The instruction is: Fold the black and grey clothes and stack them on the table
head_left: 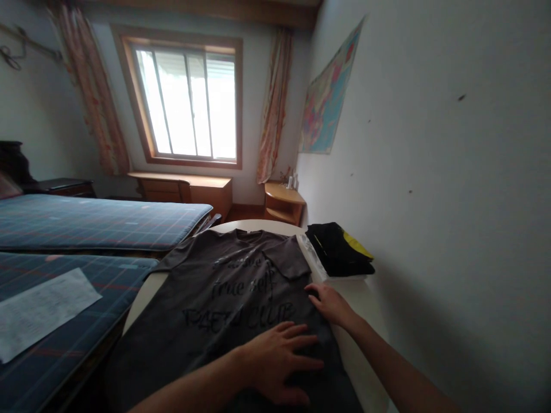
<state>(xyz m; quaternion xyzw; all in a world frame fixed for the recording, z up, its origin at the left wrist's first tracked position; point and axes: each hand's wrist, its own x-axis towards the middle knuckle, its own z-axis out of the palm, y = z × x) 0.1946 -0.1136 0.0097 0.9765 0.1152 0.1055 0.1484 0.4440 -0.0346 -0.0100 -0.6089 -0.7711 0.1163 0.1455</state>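
Observation:
A dark grey T-shirt [206, 338] with black lettering lies spread face up over a pale round-ended table [365, 327], its collar at the far side. The sleeve on the right is turned inward over the chest; the left one hangs out past the table's edge. My left hand [282, 358] rests palm down on the lower right of the shirt, fingers spread. Farther up, at the shirt's right edge just below the folded sleeve, is my right hand [329, 304]. Its fingers are loosely bent and apart, touching the cloth.
A white box or bag [312, 258] bearing folded black and yellow clothes [336, 246] stands at the table's right, by the wall. Beds with blue plaid mattresses [107, 221] are on the left, one carrying a paper sheet [47, 310]. A wooden desk [210, 183] stands under the window.

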